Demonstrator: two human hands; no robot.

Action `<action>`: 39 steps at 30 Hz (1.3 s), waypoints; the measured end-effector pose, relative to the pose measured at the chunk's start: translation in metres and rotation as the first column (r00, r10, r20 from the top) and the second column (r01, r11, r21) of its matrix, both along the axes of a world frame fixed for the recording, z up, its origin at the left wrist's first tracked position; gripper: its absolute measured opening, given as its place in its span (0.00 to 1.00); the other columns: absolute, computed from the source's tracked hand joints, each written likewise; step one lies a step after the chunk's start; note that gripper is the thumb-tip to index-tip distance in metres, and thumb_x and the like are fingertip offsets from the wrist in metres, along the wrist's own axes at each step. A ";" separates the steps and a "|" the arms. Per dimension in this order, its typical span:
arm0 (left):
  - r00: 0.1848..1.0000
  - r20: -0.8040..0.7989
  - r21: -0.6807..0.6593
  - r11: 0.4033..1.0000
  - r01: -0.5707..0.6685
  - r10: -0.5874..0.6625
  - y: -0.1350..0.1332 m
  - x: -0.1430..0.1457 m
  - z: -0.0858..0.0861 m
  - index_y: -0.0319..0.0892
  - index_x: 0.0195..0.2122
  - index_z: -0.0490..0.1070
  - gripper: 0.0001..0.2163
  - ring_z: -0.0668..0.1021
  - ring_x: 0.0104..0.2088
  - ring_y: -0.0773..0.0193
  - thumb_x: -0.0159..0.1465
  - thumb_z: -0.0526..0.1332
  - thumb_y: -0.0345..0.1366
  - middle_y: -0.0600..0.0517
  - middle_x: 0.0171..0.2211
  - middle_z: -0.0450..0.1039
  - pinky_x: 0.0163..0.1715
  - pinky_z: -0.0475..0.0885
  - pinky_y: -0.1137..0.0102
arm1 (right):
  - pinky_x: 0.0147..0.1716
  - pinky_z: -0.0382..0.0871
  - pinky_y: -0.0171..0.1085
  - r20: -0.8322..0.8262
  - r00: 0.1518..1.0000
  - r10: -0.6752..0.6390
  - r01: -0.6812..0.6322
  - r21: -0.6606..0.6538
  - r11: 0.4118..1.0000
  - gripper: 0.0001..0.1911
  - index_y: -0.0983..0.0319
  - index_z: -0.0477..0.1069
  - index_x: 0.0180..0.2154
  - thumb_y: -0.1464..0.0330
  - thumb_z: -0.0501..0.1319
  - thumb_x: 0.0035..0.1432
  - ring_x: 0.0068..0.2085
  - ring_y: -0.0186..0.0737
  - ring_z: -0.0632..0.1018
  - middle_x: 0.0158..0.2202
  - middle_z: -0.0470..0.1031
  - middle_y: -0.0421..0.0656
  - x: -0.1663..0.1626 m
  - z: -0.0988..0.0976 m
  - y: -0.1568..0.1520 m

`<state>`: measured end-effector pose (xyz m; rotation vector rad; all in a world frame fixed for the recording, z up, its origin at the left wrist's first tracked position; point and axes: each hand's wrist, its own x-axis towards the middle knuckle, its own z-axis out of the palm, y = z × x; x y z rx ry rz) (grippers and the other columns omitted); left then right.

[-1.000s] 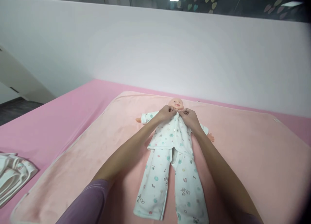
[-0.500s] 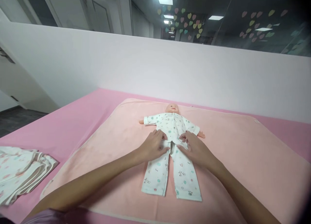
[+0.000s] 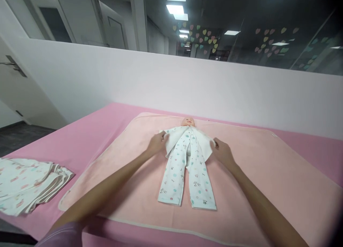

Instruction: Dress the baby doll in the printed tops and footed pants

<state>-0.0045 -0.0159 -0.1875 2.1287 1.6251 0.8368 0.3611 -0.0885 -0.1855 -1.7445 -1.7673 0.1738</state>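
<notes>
A baby doll (image 3: 188, 121) lies on its back on a peach blanket (image 3: 128, 193), its head toward the wall. It wears patterned white pants (image 3: 174, 179) and a matching shirt (image 3: 175, 139), whose front is parted so its plain white inside shows. My left hand (image 3: 158, 142) pinches the shirt's flap on the left side. On the other side my right hand (image 3: 222, 149) grips the opposite flap, fingers closed on its edge. The pants show up to the doll's chest between the two flaps. The doll's arms are hidden.
Folded printed cloths (image 3: 32, 184) lie in a stack at the left on the pink bed surface (image 3: 88, 129). A white wall (image 3: 160, 82) rises behind the bed, with a dark window (image 3: 241, 11) above it. A door (image 3: 16, 82) stands at the far left.
Both hands have moved apart and up toward the doll's chest, lifting and spreading the shirt's two flaps. More of the pants' upper part now shows. The camera view has tilted up slightly.
</notes>
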 end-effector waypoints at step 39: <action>0.839 -0.243 -0.393 0.840 0.374 -0.487 -0.029 0.038 0.008 0.45 0.63 0.58 0.50 0.79 0.53 0.41 0.45 0.74 0.64 0.40 0.55 0.75 0.48 0.72 0.60 | 0.39 0.66 0.44 -0.014 0.921 0.388 -0.365 -0.374 0.853 0.40 0.56 0.65 0.51 0.36 0.71 0.50 0.42 0.51 0.75 0.45 0.75 0.46 -0.029 -0.014 -0.018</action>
